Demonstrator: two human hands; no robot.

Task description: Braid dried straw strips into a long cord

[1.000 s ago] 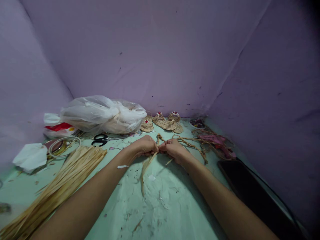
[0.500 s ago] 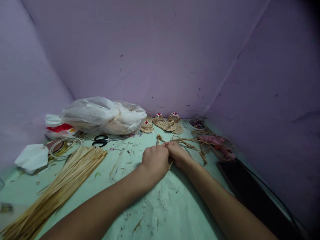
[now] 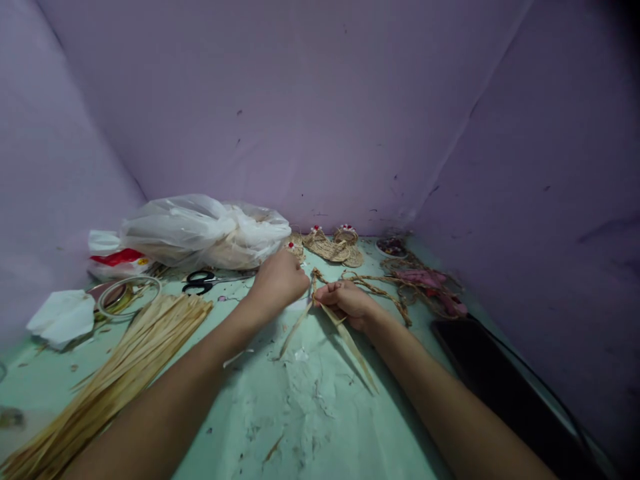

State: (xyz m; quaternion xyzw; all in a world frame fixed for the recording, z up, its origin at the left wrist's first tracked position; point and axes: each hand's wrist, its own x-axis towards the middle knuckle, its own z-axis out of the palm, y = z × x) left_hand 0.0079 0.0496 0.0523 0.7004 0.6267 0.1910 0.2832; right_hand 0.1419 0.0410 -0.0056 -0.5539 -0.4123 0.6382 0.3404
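Observation:
My right hand (image 3: 347,301) pinches a braid (image 3: 315,283) of dried plant fibre near its lower end. Two loose flat strips hang from that grip: a narrow fibre strip (image 3: 296,329) toward the lower left and a wider fibre strip (image 3: 356,350) toward the lower right. My left hand (image 3: 281,280) is closed in a fist, just left of the braid and apart from my right hand. Its fingertips are turned away, so whatever it may hold is hidden. A thin pale strand (image 3: 237,358) shows beside my left forearm.
A bundle of dried strips (image 3: 120,373) lies left, below black-handled scissors (image 3: 199,283) and tape rolls (image 3: 117,300). Behind are a plastic bag (image 3: 200,230), woven slippers (image 3: 330,248) and a bowl (image 3: 391,248). Twisted cords (image 3: 395,300) and a dark flat object (image 3: 495,380) lie right.
My hands were together over the braid; now they are apart. My left hand has moved left and away, up toward the bag. The hanging strips have come into sight below my right hand.

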